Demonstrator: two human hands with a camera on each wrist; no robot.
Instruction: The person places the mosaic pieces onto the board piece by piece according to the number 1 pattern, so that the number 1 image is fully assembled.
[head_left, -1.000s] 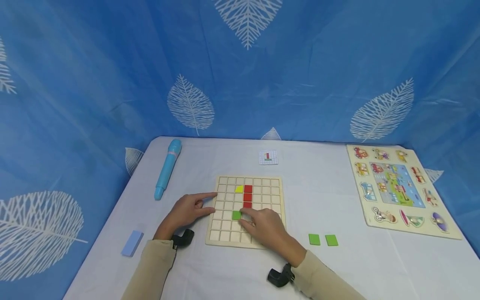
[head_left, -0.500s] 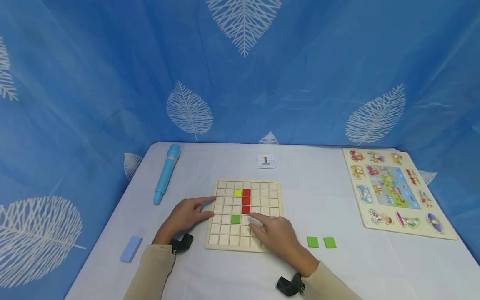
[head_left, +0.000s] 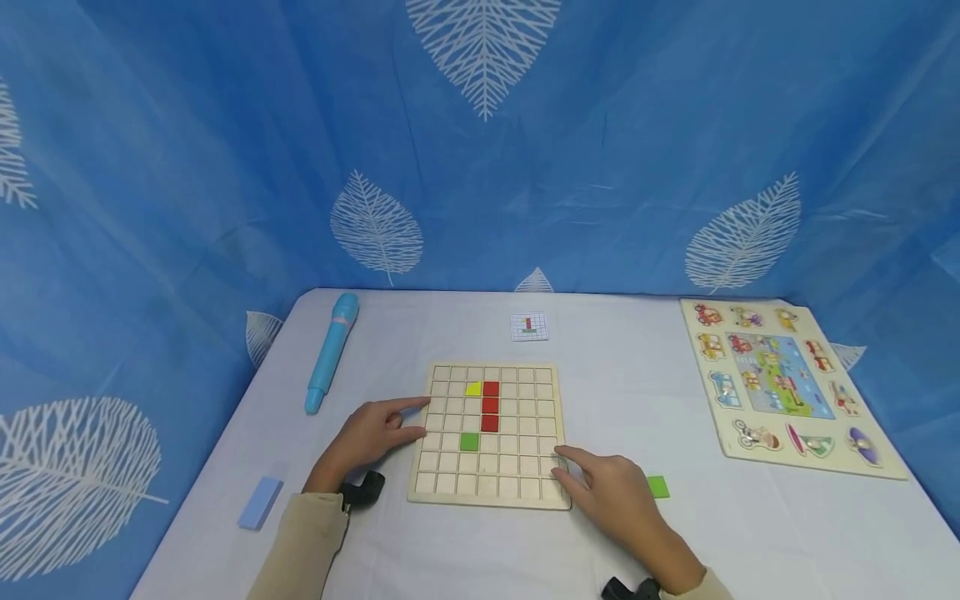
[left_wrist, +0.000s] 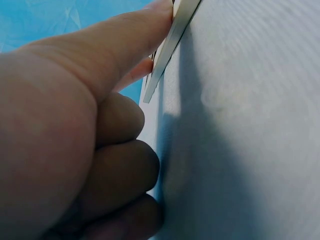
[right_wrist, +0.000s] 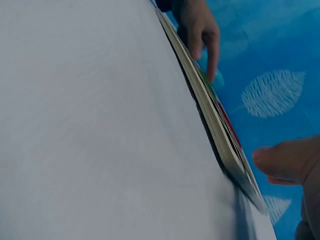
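Left hand (head_left: 371,433) touches board (head_left: 507,446); right hand (head_left: 617,493) hovers, fingers (head_left: 577,456) parted.

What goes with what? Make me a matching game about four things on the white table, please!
1. Square wooden grid board
2. Three red square tiles
3. Long light-blue microphone
4. Small white printed card

A. Straight beyond the board
B. Touched by the person's left hand
C. To the left of the board
D. In one line on the board

Pairs: 1-B, 2-D, 3-C, 4-A
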